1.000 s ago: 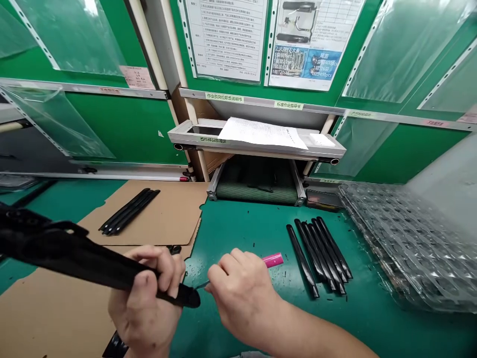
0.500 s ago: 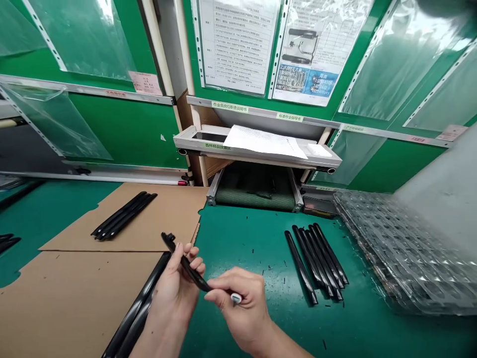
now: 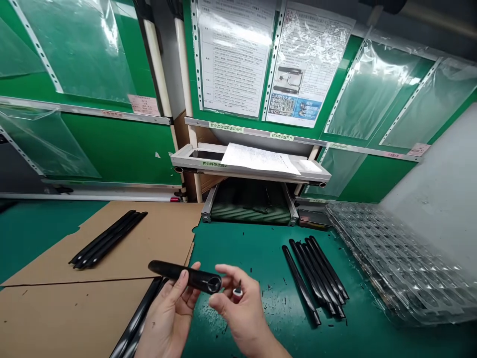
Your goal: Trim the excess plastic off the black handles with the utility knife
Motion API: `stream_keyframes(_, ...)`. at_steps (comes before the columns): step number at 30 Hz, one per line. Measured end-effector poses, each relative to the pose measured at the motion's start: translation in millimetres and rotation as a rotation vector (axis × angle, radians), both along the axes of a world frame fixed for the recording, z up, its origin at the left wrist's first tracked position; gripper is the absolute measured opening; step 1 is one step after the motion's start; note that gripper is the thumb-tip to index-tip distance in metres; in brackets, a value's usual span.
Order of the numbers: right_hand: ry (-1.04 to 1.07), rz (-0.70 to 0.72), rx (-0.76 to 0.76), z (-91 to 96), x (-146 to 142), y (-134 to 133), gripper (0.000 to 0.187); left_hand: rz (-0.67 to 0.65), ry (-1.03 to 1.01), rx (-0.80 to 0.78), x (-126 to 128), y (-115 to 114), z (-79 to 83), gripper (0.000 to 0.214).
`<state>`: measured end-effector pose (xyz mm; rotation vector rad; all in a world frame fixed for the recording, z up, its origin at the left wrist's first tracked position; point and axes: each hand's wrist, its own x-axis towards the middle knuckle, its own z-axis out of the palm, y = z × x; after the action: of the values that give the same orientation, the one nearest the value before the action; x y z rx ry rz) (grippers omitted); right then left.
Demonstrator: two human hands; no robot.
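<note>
My left hand (image 3: 167, 311) is closed around a glossy black tubular plastic part (image 3: 175, 271), thumb on top. The part lies nearly level, its rounded end to the left and its open hollow end to the right. At that open end is my right hand (image 3: 244, 311), thumb and forefinger curved apart close to the rim. A small tool with a white end (image 3: 237, 293) is tucked in its curled fingers; the rest of the tool is hidden. Beneath my left wrist, longer black parts (image 3: 136, 318) lie partly covered.
Several black parts (image 3: 316, 281) lie in a row on the green table (image 3: 268, 263), among black scraps. More black parts (image 3: 106, 241) rest on the cardboard (image 3: 167, 223). Clear plastic trays (image 3: 402, 258) are stacked at right. A conveyor belt (image 3: 249, 211) ends under a shelf (image 3: 253, 171).
The black part has turned in my left hand, so its open end now faces right. My right thumb and forefinger have come off it and opened. The camera view has tilted up.
</note>
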<state>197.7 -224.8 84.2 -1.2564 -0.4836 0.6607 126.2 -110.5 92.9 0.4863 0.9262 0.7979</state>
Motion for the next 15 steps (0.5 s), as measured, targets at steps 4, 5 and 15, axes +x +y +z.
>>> stream_keyframes(4, -0.055, -0.029, -0.045, -7.6, 3.0, 11.3, 0.055, 0.033, -0.032, 0.082, -4.3, 2.0, 0.9, 0.018)
stream_keyframes(5, -0.042, -0.05, -0.044, -10.7, 5.3, 13.7, 0.057, 0.034, -0.037, 0.087, -6.0, 2.5, 0.8, 0.016)
stream_keyframes(15, 0.172, -0.132, -0.163, -45.8, 37.6, 33.7, 0.066, 0.325, -0.097, -0.044, 16.5, 111.3, -43.6, 0.009)
